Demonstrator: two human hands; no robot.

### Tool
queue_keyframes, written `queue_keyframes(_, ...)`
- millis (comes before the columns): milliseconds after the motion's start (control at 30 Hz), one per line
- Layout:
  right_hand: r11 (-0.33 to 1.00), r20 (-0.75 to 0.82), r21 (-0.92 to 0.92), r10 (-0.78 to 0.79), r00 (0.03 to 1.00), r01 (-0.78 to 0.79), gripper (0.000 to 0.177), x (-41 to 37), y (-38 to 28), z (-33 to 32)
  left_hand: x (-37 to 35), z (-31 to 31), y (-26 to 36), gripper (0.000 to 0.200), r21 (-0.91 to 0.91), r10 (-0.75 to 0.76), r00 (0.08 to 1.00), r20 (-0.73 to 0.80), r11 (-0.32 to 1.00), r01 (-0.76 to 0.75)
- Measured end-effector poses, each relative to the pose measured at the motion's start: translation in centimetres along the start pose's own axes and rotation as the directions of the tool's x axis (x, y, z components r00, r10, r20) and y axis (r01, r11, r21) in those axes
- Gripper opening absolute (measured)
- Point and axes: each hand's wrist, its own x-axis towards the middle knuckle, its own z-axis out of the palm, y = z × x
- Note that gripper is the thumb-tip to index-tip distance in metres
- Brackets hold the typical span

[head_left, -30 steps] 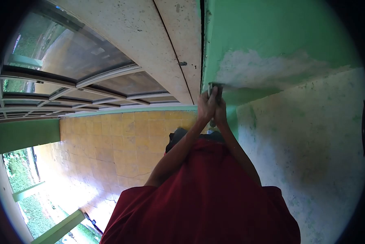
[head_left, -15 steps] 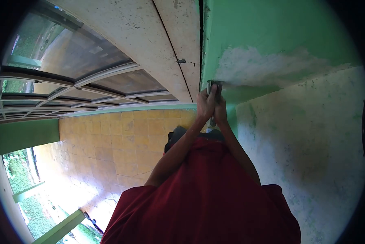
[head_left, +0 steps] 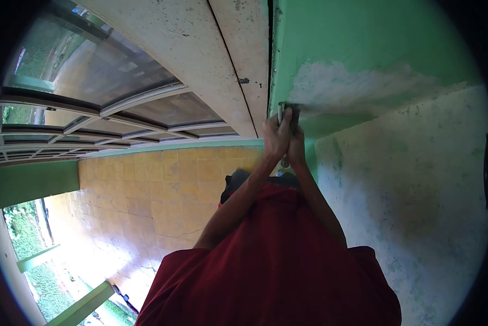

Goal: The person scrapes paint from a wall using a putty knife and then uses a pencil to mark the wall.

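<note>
Both hands are together at the green wall, beside the door frame. My left hand (head_left: 276, 137) has its fingers wrapped round a metal scraper (head_left: 280, 112), whose far end meets the painted surface. Pressed against it on the right, my right hand (head_left: 296, 145) is closed on the same tool; much of its grip is hidden. The handle's lower end pokes out below the hands. Beside the scraper, a pale, scraped-looking patch (head_left: 352, 87) spreads across the green wall (head_left: 374, 32).
To the left stand a white door frame (head_left: 200, 49) and glass-paned panels (head_left: 140, 117). Yellow floor tiles (head_left: 140, 190) lie below. A worn whitish wall (head_left: 396, 201) with green traces rises on the right. Bright daylight comes in at lower left.
The scraper's head has tilted and shifted slightly upward against the wall, with both hands turning a little with it. The body and surroundings stay nearly the same.
</note>
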Motion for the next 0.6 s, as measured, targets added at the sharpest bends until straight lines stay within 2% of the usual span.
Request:
queue_keyframes(100,0.996,-0.08,-0.087,-0.031,0.996,0.024,0.033,0.0,-0.6,0.3,-0.3,0.0,1.2,0.051,-0.039,-0.054,0.998,-0.021,0.998,0.053)
queue_keyframes(167,0.997,0.057,-0.077,0.022,0.998,-0.018,0.036,0.0,-1.5,-0.3,-0.6,-0.4,1.8,0.051,-0.042,-0.039,0.999,-0.006,0.998,0.038)
queue_keyframes(200,0.997,0.06,-0.076,0.014,0.998,-0.009,0.036,-0.1,-0.8,-0.2,0.0,-0.4,2.4,0.052,-0.059,0.015,1.0,0.007,0.998,-0.014)
queue_keyframes(233,0.997,-0.008,-0.069,0.031,1.0,-0.031,0.036,0.0,0.2,0.0,0.4,-0.1,1.5,0.052,-0.067,0.035,0.999,0.006,0.997,-0.035)
queue_keyframes(267,0.996,-0.082,-0.061,0.064,0.995,-0.069,0.036,-0.5,1.2,-0.3,-0.3,0.1,-0.3,0.052,-0.088,-0.014,1.0,0.005,0.996,0.015)
queue_keyframes(300,0.996,-0.08,-0.063,0.059,0.995,-0.064,0.036,-0.7,0.4,-0.3,-0.6,0.2,-1.4,0.053,-0.107,-0.062,0.998,0.002,0.992,0.062)
queue_keyframes(367,0.997,-0.014,-0.05,0.055,0.998,-0.056,0.037,-0.5,-2.2,0.3,0.7,0.0,2.7,0.053,-0.094,0.005,1.0,0.003,0.996,-0.005)
queue_keyframes(400,0.996,-0.019,-0.048,0.07,0.997,-0.071,0.037,-1.0,-2.2,0.0,0.2,-0.4,3.9,0.053,-0.07,0.048,0.999,0.011,0.996,-0.047)
queue_keyframes(467,0.971,0.022,-0.131,0.202,0.979,-0.197,0.038,-0.3,-2.7,-0.6,-0.6,-0.4,2.3,0.053,-0.04,0.022,1.0,-0.002,0.999,-0.022)
queue_keyframes(500,0.974,0.025,-0.136,0.186,0.982,-0.181,0.038,-0.1,-2.7,-0.2,-0.4,0.0,1.3,0.053,-0.021,0.012,1.0,-0.018,1.0,-0.012)
queue_keyframes(533,0.982,-0.064,-0.132,0.13,0.989,-0.138,0.037,-1.1,-2.1,0.4,-0.9,0.2,1.3,0.053,-0.179,-0.04,0.999,-0.017,0.983,0.036)
queue_keyframes(567,0.988,-0.15,-0.13,0.068,0.986,-0.088,0.036,-1.4,-1.7,0.8,-0.5,0.3,1.3,0.053,-0.183,-0.037,0.999,-0.018,0.983,0.033)
queue_keyframes(600,0.993,-0.067,-0.101,0.046,0.997,-0.053,0.035,-0.8,-1.9,0.3,0.2,-0.1,3.4,0.05,-0.127,-0.009,1.0,0.01,0.992,0.01)
